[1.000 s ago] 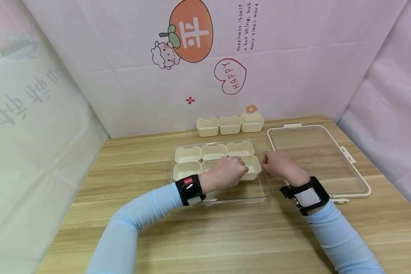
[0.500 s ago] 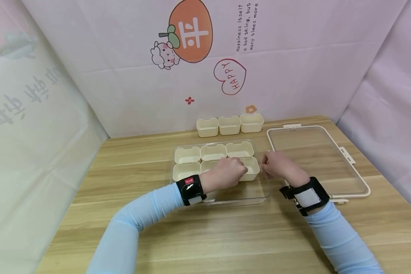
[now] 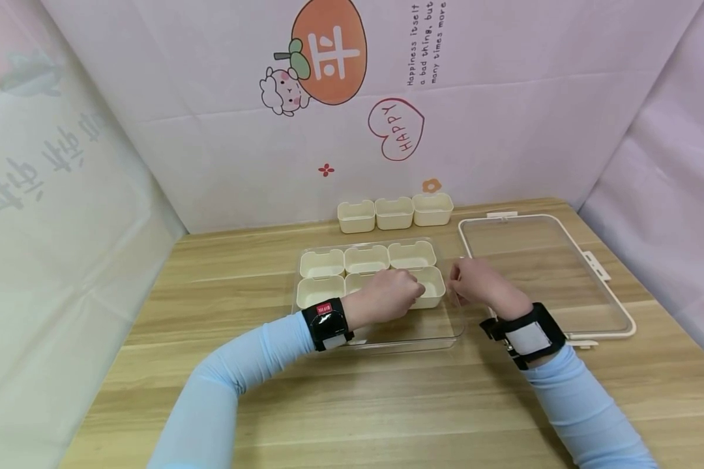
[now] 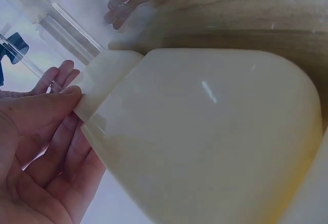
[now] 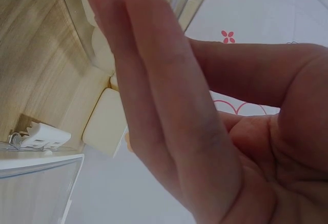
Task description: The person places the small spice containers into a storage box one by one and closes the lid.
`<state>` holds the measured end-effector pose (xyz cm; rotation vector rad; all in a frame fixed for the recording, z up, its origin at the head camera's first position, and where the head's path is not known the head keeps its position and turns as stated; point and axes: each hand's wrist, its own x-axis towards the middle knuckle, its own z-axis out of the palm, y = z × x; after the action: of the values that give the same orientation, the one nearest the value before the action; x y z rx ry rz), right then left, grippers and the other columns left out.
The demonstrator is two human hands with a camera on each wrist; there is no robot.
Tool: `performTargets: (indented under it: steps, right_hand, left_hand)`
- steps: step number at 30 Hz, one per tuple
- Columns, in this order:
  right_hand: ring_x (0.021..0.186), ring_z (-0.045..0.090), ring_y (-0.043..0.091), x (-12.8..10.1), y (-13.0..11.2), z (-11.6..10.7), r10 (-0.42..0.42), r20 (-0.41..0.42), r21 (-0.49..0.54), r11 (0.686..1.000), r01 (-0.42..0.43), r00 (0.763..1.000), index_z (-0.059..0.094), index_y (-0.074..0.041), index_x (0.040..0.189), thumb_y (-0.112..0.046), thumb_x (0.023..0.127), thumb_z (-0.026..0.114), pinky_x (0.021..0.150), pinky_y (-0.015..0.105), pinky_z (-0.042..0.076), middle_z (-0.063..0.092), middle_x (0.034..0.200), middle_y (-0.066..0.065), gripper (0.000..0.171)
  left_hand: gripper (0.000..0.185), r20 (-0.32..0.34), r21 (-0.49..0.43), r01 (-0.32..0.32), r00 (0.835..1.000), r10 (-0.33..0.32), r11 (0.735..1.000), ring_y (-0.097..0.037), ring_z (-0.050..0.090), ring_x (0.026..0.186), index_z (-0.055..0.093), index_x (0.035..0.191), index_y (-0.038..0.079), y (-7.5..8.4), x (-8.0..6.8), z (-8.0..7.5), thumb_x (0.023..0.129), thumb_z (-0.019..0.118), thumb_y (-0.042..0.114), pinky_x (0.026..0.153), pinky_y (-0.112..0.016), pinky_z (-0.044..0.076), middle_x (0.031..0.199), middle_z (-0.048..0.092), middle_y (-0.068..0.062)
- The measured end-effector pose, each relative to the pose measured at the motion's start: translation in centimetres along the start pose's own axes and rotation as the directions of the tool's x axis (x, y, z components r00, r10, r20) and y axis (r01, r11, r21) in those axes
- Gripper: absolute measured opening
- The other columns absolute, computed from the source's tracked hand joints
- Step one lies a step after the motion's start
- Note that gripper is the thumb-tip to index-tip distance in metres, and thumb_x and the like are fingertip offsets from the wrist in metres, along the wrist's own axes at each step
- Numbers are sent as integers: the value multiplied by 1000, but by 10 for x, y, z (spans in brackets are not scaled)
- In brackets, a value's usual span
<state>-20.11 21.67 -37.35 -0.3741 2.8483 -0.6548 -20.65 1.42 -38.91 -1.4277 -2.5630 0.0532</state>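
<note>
A clear plastic container sits mid-table and holds several small cream bins in two rows. My left hand reaches into it over the front row. Thumb and fingers pinch the tab of the front right cream bin, which fills the left wrist view as the cream bin beside my left hand. My right hand is at the container's right wall. In the right wrist view its fingers are straight and together and hold nothing.
Three more cream bins stand in a row against the back wall. The container's clear lid with a cream frame lies flat to the right, and its clip shows in the right wrist view. Pink sheets enclose the wooden table.
</note>
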Motion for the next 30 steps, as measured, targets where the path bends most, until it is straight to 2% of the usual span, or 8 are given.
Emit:
performTargets:
  steps: [10,30]
  right_hand:
    - [62,57,17,0,0,-1,15,7,31,999,-15,1000,56,-2,78,-11,88,60,57,27,41,61,68,7,14]
    - [64,56,18,1,2,0,24,15,19,1000,-25,1000,58,-2,80,-11,88,59,57,27,41,61,70,8,13]
  left_hand:
    - [15,3,-2,1,1000,-1,1000,-9,60,67,64,74,17,0,0,-3,85,59,7,54,-25,48,71,61,6]
    - [6,45,-29,13,999,-12,1000,-11,62,73,66,81,16,2,0,-6,85,64,13,58,-26,50,78,64,4]
